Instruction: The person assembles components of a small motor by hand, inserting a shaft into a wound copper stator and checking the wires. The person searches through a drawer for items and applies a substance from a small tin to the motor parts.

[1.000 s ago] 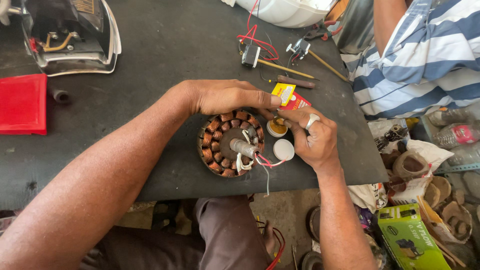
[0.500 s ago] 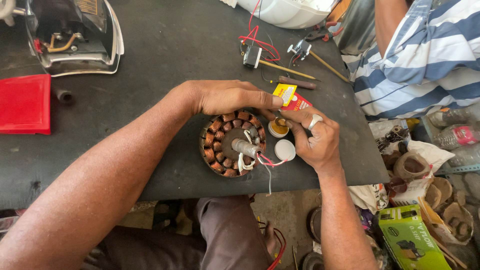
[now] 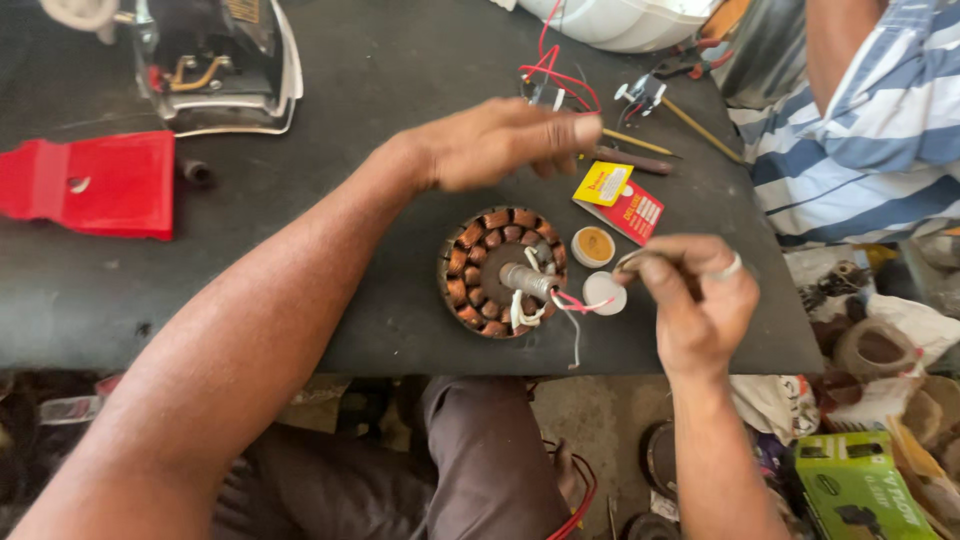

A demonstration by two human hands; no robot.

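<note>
Two bare hands work near the worktop's (image 3: pixel 300 230) front edge, on either side of a round stator ringed with copper wire coils (image 3: pixel 503 272). The right hand (image 3: pixel 692 300) is closed in a pinch on something thin, perhaps a wire end, too small to identify; its wrist bends down from the front edge, a ring on one finger. It sits just beside a small white lid (image 3: pixel 605 293) and an open tin of yellowish paste (image 3: pixel 593 245), probably kept within easy reach. The left hand (image 3: pixel 500 145) hovers above the stator with fingers loosely curled, holding nothing visible, forearm crossing the front edge diagonally. Red and white leads (image 3: pixel 560 305) trail from the stator's hub toward the right hand. Beyond lie a yellow-and-red packet (image 3: pixel 620 200), and a flat red plastic piece (image 3: pixel 90 185) near the left edge.
</note>
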